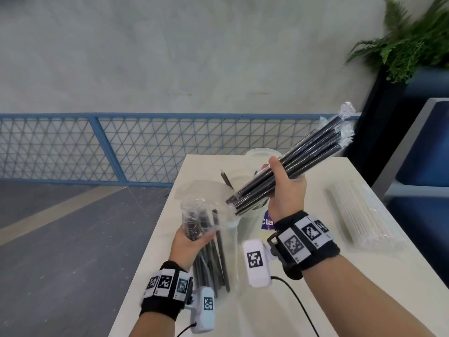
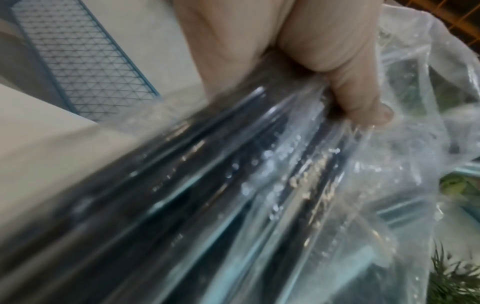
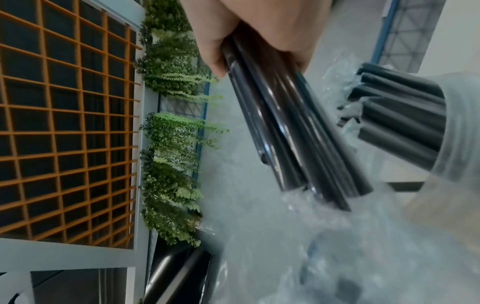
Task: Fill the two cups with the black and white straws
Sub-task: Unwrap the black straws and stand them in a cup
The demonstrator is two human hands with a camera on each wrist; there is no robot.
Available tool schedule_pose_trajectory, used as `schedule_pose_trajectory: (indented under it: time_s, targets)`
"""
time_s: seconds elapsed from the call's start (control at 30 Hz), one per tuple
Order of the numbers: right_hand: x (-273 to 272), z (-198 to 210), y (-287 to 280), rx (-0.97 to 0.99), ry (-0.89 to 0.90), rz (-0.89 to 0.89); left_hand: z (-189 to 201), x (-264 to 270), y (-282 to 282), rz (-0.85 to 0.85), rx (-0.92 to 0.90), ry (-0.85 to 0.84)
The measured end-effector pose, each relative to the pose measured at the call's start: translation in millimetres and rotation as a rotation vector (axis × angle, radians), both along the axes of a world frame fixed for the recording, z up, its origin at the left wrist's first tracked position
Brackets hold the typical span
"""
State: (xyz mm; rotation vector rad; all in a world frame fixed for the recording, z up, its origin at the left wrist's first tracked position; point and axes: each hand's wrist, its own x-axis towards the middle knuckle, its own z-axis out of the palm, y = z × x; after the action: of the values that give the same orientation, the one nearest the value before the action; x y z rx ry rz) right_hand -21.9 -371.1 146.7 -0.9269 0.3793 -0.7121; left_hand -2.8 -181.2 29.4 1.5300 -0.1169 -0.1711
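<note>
Both hands clamped: right hand [image 1: 285, 188] grips black straw bundle [image 1: 289, 166]; left hand [image 1: 192, 242] grips plastic straw bag [image 1: 201, 215].

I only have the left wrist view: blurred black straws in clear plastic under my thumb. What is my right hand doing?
Observer: Your right hand grips a separate bundle of black plastic straws. It is raised over the white table, tilted up to the right, and higher than the clear plastic bag of black straws in your left hand.
Operator: And the white straws?
Observer: A clear plastic pack of white straws lies flat on the table, to the right of your right hand. Neither hand touches it.
</note>
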Motion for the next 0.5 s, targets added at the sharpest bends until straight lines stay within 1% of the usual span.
schedule_pose_trajectory:
  time_s: [0.1,0.23,0.37,0.5]
  targets:
    - [1,3,-6,-0.033,-0.029,-0.072,-5,6,6,0.066,-0.010,0.002]
    - [9,-1,-8,-0.189,-0.017,-0.115,-8,12,10,0.129,-0.046,0.036]
    - [22,-18,0,-0.401,0.080,-0.044,-6,12,5,0.104,0.010,0.024]
    - [33,-40,0,-0.463,0.172,0.008,0,7,2,0.074,-0.020,0.023]
